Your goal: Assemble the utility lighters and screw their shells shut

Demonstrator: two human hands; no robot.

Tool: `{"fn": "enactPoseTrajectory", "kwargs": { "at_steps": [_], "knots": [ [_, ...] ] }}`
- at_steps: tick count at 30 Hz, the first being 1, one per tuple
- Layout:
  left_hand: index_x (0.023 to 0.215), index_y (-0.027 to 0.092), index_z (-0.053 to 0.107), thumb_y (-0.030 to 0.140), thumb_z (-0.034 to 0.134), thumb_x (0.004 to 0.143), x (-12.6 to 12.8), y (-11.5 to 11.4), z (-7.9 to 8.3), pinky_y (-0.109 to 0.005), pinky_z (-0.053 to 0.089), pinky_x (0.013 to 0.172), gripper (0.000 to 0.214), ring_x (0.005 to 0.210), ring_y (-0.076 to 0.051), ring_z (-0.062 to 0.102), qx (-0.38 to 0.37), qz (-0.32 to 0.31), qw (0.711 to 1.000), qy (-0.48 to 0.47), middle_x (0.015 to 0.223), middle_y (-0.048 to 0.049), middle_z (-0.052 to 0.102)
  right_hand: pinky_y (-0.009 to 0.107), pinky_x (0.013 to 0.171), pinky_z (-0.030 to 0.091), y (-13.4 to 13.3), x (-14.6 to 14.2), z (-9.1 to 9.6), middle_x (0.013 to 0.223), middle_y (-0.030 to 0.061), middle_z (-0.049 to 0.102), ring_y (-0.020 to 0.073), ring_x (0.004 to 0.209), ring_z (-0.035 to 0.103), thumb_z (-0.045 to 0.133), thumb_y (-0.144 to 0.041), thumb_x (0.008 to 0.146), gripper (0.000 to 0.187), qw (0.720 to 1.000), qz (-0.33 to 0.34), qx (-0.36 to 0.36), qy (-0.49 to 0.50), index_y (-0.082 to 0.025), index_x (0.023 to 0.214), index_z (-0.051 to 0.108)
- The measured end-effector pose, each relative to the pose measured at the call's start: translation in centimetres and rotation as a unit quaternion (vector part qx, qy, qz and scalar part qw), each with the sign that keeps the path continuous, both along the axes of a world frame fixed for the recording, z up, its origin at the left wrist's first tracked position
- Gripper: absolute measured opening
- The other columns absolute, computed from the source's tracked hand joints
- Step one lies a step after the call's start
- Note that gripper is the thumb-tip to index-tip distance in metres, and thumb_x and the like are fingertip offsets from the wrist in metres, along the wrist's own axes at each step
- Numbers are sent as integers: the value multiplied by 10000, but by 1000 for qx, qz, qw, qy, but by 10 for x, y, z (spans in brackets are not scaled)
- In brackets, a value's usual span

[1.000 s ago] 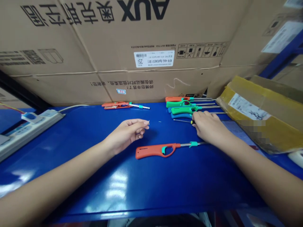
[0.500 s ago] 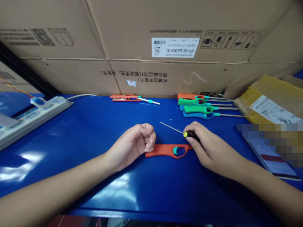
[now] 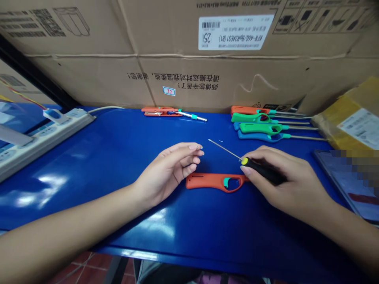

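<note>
My right hand (image 3: 284, 177) is closed around the black handle of a screwdriver (image 3: 226, 149); the thin shaft points up and left over the table. My left hand (image 3: 168, 171) is raised with thumb and forefinger tips together in a pinch, the other fingers loosely curled. Whatever it may hold is too small to make out. Between the hands an orange gas lighter (image 3: 207, 181) with a teal trigger lies flat, its nozzle end hidden behind my right hand. Beyond the screwdriver tip rests a tiny pale sliver (image 3: 221, 141).
At the back stands a large cardboard box (image 3: 174, 39). An opened orange lighter (image 3: 161, 112) lies before it, and several coloured lighters (image 3: 260, 128) lie at right. A power strip (image 3: 44, 138) runs along the left; a taped package (image 3: 352, 114) and a phone-like device (image 3: 346, 185) are at right.
My left hand's curled fingers have straightened somewhat, with thumb and forefinger reaching forward. The screwdriver stays in my right hand, more of its handle showing. The whole view has shifted slightly.
</note>
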State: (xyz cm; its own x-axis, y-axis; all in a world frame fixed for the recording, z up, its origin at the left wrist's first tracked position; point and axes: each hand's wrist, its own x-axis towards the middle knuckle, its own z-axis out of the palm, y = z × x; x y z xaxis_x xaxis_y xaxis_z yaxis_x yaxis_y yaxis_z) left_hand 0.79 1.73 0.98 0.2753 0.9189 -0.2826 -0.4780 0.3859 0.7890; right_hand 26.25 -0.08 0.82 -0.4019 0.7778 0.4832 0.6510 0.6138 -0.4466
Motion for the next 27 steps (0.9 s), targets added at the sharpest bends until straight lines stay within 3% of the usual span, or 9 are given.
{"fn": "enactPoseTrajectory", "kwargs": {
  "at_steps": [4, 16, 27],
  "knots": [
    [887, 144, 782, 88, 622, 942, 2, -1, 0, -109, 612, 710, 178, 767, -69, 740, -49, 16, 998, -27, 872, -19, 779, 208, 709, 522, -5, -1, 0, 971, 8, 758, 127, 840, 722, 635, -202, 938, 116, 1000, 15, 12, -23, -239, 1048, 646],
    [826, 124, 780, 33, 565, 960, 9, -5, 4, -104, 615, 756, 269, 772, -85, 769, -90, 37, 994, -50, 840, -39, 797, 225, 677, 533, -5, -3, -5, 974, 26, 768, 145, 837, 734, 615, -203, 952, 107, 998, 23, 33, -44, -228, 1050, 651],
    [861, 121, 752, 28, 644, 904, 11, -5, 2, -136, 617, 841, 149, 870, -120, 770, -101, 60, 992, -36, 916, -58, 786, 260, 652, 545, -5, -4, -6, 982, 29, 772, 169, 828, 742, 609, -221, 957, 102, 999, 25, 9, -40, -241, 1052, 639]
  ]
}}
